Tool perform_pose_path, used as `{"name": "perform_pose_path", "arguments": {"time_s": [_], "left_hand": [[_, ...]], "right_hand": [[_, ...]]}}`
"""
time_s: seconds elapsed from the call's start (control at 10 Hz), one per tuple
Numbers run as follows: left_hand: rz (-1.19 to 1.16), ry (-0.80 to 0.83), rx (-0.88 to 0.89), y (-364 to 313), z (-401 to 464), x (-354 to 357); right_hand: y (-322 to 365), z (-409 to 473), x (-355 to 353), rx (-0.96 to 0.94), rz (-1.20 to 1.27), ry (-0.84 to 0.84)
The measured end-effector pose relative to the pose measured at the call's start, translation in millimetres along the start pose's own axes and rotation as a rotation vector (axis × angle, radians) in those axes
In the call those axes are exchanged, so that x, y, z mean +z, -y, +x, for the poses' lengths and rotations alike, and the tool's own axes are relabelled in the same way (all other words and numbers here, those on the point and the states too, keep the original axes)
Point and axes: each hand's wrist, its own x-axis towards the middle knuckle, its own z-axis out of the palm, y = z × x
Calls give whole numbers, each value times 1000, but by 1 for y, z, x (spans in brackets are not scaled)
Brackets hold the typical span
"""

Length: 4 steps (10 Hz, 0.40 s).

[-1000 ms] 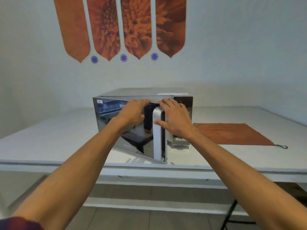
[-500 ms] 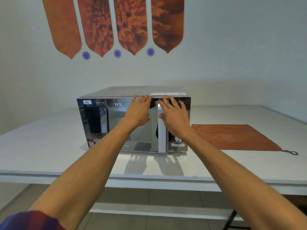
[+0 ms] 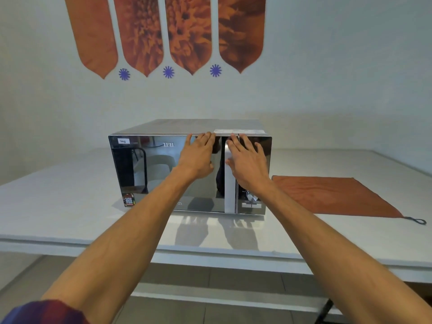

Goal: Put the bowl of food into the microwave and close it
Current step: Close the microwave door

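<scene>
**Fingers flat on a shut microwave door**

Fingers (image 3: pixel 205 139) of the left hand (image 3: pixel 197 157) are stretched out straight and pressed together, lying flat against the mirrored door (image 3: pixel 163 171) near its top edge. Nothing is held in that hand, it's just an open palm on the glass. The right hand (image 3: pixel 249 164) is much the same: fingers spread a bit, palm forward, resting across the silver vertical handle (image 3: pixel 230 195) and the upper part of the control panel (image 3: pixel 254 202). It isn't gripping anything either.

The microwave (image 3: pixel 187 127) sits on a white table (image 3: pixel 70 211), and its door looks flush with the front, so it's closed. The door is super reflective, and all it shows is a dark mirror image of a room and the arms. The bowl of food can't be made out anywhere; whether it's inside is impossible to tell through that glass.

Other stuff: a small "Veg" label (image 3: pixel 122 141) on the top left corner of the door, a colourful sticker (image 3: pixel 128 199) at the bottom left, and a knob (image 3: pixel 251 196) with buttons below the right wrist. An orange cloth (image 3: pixel 332 195) lies flat on the table just beside the microwave's right side. On the wall above hang orange flower-print panels (image 3: pixel 168 31) with little blue star shapes (image 3: pixel 168 71) between their tips.
</scene>
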Motion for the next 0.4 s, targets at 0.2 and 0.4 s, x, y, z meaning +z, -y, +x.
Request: {"name": "perform_pose_path", "arguments": {"time_s": [0.2, 0.4], "left_hand": [[-74, 66, 48, 16, -17, 3], [-99, -50, 21, 40, -38, 8]], "right_hand": [[7, 0, -4, 41, 2, 51], [19, 0, -10, 97, 31, 81]]}}
